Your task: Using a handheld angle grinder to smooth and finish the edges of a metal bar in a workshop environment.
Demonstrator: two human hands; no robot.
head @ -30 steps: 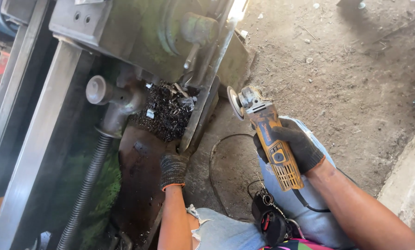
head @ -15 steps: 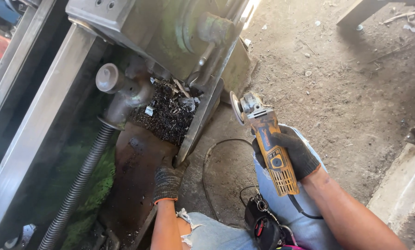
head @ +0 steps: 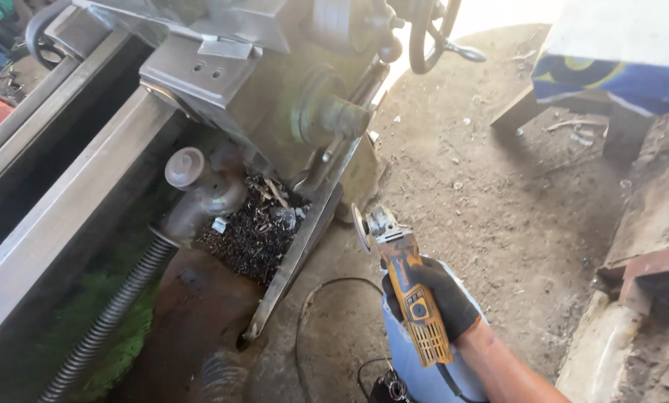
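Note:
My right hand [head: 445, 302], in a black glove, grips the body of an orange angle grinder [head: 413, 298]. The grinder's disc [head: 361, 226] points up and away, close to the slanted rim of the chip tray [head: 297, 254] without touching it. A dark blurred shape at the bottom edge, by the tray's lower end, looks like my gloved left hand [head: 224, 373]; its fingers cannot be made out. The grinder's black cable [head: 305, 313] loops over the dirt floor below the tray.
A large grey-green lathe [head: 275, 89] fills the left and top, with a handwheel [head: 431, 30] at the top. Dark metal chips [head: 252, 231] lie in its tray beside a ribbed hose [head: 110, 313]. A blue-and-white block [head: 618, 52] and a concrete slab [head: 648, 224] stand at the right.
The view has tilted up, showing more of the lathe. The grinder stays in my right hand, now lower in the view. My left hand has dropped to the bottom edge.

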